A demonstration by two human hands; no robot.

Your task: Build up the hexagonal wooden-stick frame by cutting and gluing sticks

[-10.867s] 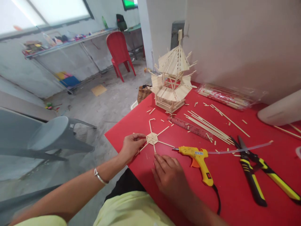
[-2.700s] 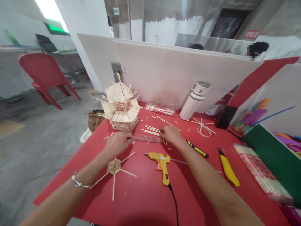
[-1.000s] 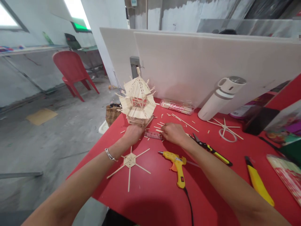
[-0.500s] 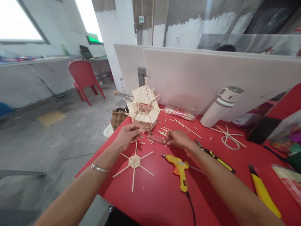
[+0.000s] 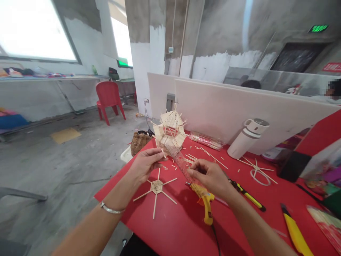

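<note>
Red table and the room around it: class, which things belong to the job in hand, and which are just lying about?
Likely part of the job:
clear ruler, in the right hand
short stick, in the left hand
six-spoked stick frame
yellow glue gun

Apparently not part of it:
white flask
red chair
plaid bag

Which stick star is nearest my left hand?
The web-centred star, left of the glue gun; the other star is beside the white flask.
</note>
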